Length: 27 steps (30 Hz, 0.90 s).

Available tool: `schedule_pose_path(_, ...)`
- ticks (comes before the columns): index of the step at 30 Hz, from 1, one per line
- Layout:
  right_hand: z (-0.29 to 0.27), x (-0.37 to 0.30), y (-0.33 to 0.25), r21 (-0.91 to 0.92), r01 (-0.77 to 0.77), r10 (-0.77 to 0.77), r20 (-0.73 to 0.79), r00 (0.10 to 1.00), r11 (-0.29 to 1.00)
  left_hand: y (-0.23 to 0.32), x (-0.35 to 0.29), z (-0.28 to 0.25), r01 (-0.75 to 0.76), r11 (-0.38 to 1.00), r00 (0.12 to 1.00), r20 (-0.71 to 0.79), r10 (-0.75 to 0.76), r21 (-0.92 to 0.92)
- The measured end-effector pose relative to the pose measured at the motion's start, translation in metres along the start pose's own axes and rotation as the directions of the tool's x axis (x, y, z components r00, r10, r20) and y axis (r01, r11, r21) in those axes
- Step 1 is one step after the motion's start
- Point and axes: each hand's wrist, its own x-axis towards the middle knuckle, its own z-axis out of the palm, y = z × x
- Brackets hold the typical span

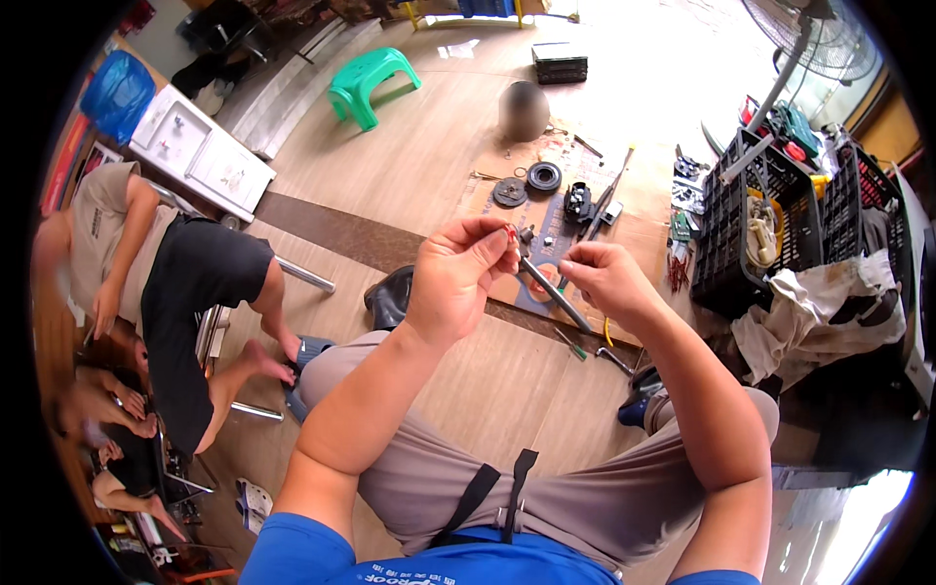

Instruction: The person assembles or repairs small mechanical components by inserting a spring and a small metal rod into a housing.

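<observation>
My left hand is raised in front of me, its thumb and fingertips pinched on a small red piece that they mostly cover. To its right my right hand is closed, thumb against forefinger; anything between those fingertips is too small to make out. Between the hands a dark metal rod slants down to the right; whether either hand touches it I cannot tell. Beyond them, on a flattened cardboard sheet, are a black ring-shaped part, a dark round disc and a black blocky part.
Black plastic crates with tools stand at the right, a cloth draped beside them. A green-handled screwdriver lies near my right knee. A green stool stands far left of the cardboard. People sit at the left; a fan stands far right.
</observation>
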Motion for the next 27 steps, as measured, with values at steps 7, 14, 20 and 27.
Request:
schedule_pose_path(7, -0.016, 0.006, 0.027, 0.169, -0.36, 0.347, 0.105, 0.932, 0.917, 0.015, 0.005, -0.004, -0.021, 0.995, 0.993, -0.118, 0.033, 0.095)
schedule_pose_path(14, -0.013, -0.001, -0.006, 0.183, -0.123, 0.085, 0.2, 0.976, 0.975, 0.007, 0.005, -0.002, -0.128, 0.916, 0.983, -0.071, 0.167, 0.381)
schedule_pose_path(20, -0.015, -0.006, -0.017, 0.173, -0.101, 0.052, 0.269, 0.962, 0.98, 0.003, 0.001, 0.005, -0.109, 0.857, 0.985, -0.063, 0.162, 0.503)
schedule_pose_path(27, 0.031, -0.002, 0.044, -0.269, -0.045, 0.129, 0.304, 0.944, 0.962, -0.006, 0.003, 0.0, -0.014, 0.849, 0.992, -0.096, 0.076, 0.528)
